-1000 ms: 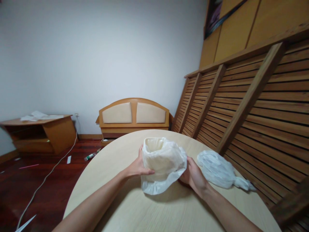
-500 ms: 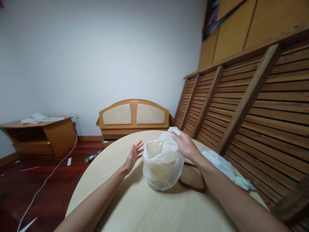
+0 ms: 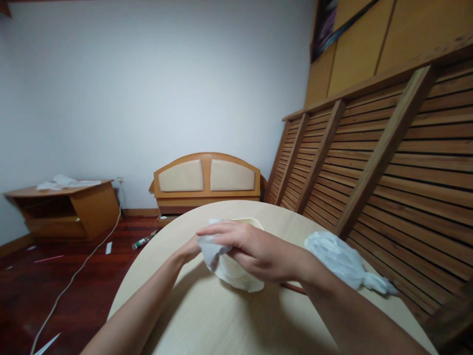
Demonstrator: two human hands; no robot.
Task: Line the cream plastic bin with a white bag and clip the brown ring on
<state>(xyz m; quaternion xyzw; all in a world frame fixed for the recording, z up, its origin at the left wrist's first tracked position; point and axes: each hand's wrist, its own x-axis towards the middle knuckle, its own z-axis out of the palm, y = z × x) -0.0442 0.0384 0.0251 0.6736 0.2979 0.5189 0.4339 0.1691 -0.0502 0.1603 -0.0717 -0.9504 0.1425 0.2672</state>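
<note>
A white plastic bag [image 3: 242, 278] hangs around the near side of a cream container [image 3: 253, 221], whose far rim shows bare. My right hand [image 3: 254, 246] reaches across the top and is closed on a bunched part of the bag at the left. My left hand [image 3: 190, 250] is at the container's left side, against the bag; its fingers are hidden behind the plastic. Below my right forearm, only a strip of a brown-edged flat piece [image 3: 293, 288] shows.
The round pale table [image 3: 177, 315] carries another white plastic bag [image 3: 336, 256], tied and filled, on the right. Wooden slats [image 3: 406, 197] lean along the right side. A bed headboard [image 3: 207, 195] stands behind. A cable [image 3: 70, 278] and a bottle [image 3: 141, 242] lie on the floor.
My right hand has swung left across the container, pulling the bag off its far rim. My left hand, open and apart before, now meets the bag. The flat piece is mostly covered.
</note>
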